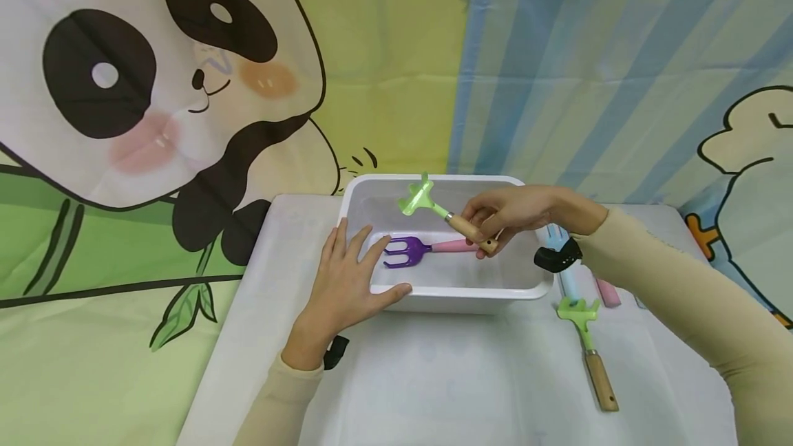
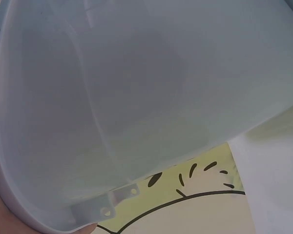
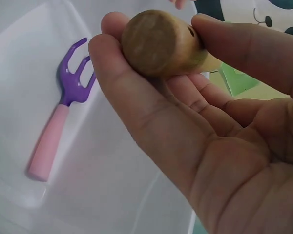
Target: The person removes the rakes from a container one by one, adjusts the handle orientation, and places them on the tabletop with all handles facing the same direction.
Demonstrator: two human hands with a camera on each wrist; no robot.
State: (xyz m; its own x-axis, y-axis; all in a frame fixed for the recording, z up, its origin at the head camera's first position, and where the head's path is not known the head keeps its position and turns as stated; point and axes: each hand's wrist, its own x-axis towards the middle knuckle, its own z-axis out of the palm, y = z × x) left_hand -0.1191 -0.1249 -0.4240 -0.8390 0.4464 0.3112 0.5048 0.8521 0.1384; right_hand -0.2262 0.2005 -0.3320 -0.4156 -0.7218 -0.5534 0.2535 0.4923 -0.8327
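My right hand [image 1: 511, 212] pinches the wooden handle [image 3: 149, 44] of a green hand rake [image 1: 420, 197] between thumb and fingers. The rake is held over the white plastic bin [image 1: 458, 293], its pronged head pointing to the back left. Inside the bin, below it, lies a purple hand fork [image 1: 405, 251] with a pink handle [image 3: 49, 144]. My left hand [image 1: 343, 281] rests on the bin's front left corner, fingers spread over the rim and thumb along the front edge. In the left wrist view, the bin's pale wall [image 2: 151, 83] fills most of the picture.
On the white table [image 1: 434, 370], right of the bin, lies a second green rake [image 1: 597, 377] with a wooden handle. Beside it are a light blue tool [image 1: 568, 284] and a pink handle [image 1: 608, 292], partly behind my right forearm. A printed panda curtain [image 1: 396, 54] hangs behind.
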